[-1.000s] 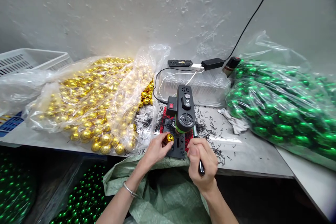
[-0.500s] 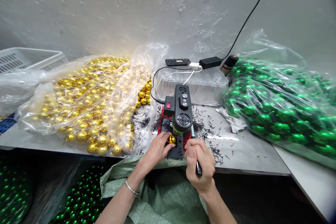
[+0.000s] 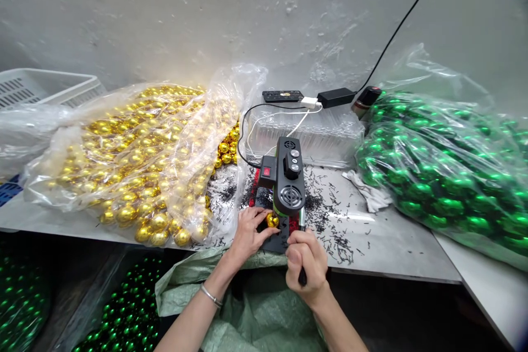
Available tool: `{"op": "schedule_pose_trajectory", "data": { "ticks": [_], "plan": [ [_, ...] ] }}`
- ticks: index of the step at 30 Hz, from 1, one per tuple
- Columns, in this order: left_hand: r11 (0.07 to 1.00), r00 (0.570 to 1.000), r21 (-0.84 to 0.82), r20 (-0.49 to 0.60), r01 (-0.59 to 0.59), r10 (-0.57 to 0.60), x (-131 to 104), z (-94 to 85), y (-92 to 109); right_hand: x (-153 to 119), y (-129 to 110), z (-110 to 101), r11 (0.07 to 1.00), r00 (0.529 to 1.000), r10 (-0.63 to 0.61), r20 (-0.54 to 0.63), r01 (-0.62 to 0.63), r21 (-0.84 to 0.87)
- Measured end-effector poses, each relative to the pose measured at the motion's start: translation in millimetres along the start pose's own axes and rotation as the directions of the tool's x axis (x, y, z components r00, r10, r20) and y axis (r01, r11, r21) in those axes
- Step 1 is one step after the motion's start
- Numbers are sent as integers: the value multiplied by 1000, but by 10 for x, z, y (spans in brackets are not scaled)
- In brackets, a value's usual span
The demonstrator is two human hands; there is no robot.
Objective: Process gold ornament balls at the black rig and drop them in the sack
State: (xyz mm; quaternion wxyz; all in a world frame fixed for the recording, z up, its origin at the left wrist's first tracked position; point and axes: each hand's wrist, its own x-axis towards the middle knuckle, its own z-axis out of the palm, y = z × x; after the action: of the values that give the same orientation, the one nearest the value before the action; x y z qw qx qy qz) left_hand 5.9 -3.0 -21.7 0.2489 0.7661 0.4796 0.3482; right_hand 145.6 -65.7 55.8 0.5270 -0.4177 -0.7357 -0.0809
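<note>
My left hand [image 3: 249, 235] pinches a shiny gold ball [image 3: 272, 220] between thumb and fingers, on the base of a small black bench drill press [image 3: 290, 176]. The press head sits right over the ball, and where tool and ball meet is mostly hidden. Wrapped round the black grip of a lever handle [image 3: 302, 276] is my right hand [image 3: 307, 269], closed, to the right of the press. Red material [image 3: 293, 224] shows beneath the machine, and dark shavings [image 3: 330, 214] lie scattered around it.
A clear bag of gold balls [image 3: 140, 165] lies left, a bag of green balls [image 3: 441, 170] right. Behind the press are a clear plastic stack [image 3: 313, 132] and black adapter [image 3: 337, 97]. A white glove [image 3: 368, 191] lies right. A green woven sack [image 3: 264, 308] hangs at the front edge.
The press head and lever handle have come down and toward me, and my right hand has moved slightly left with the lever. My left hand still holds the ball in place.
</note>
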Motion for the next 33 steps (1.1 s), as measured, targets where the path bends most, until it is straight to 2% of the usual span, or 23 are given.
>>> {"op": "schedule_pose_trajectory", "data": {
  "ticks": [4,9,15,17,19,22,25,27,28,30,33],
  "plan": [
    [1000,1000,-1,-8,2,-2,0,20,-14,-136,63,86,999,999,-20,-27,19,-32],
    [1000,1000,6,-19,-15,15,-22,46,-31,-235,142,198,999,991,-45,-128,41,-34],
    [999,1000,-36,-21,6,-6,12,30,-21,-207,203,213,988,986,-149,-74,146,-50],
    [998,1000,-56,-27,11,-13,48,24,-16,-103,125,129,995,993,-98,-61,96,-22],
    [997,999,-82,-32,13,-16,50,13,-6,53,3,14,999,999,5,-43,-3,32],
    [994,1000,-114,-16,-1,0,-98,-29,20,293,-169,-141,982,986,166,-16,-164,89],
    [994,998,-95,25,-57,59,-369,-129,45,393,-235,-197,976,982,187,-10,-185,117],
    [993,995,-85,41,-83,87,-443,-245,41,372,-227,-176,979,986,167,-9,-165,117],
    [994,996,-82,29,-76,79,-404,-321,28,349,-217,-155,981,987,158,-13,-156,112],
    [998,999,-70,-48,-3,0,-147,-500,-28,303,-201,-112,984,989,146,-27,-143,106],
    [972,952,-50,-198,230,-235,548,-751,-193,275,-198,-74,986,989,133,-62,-126,110]
  ]
}}
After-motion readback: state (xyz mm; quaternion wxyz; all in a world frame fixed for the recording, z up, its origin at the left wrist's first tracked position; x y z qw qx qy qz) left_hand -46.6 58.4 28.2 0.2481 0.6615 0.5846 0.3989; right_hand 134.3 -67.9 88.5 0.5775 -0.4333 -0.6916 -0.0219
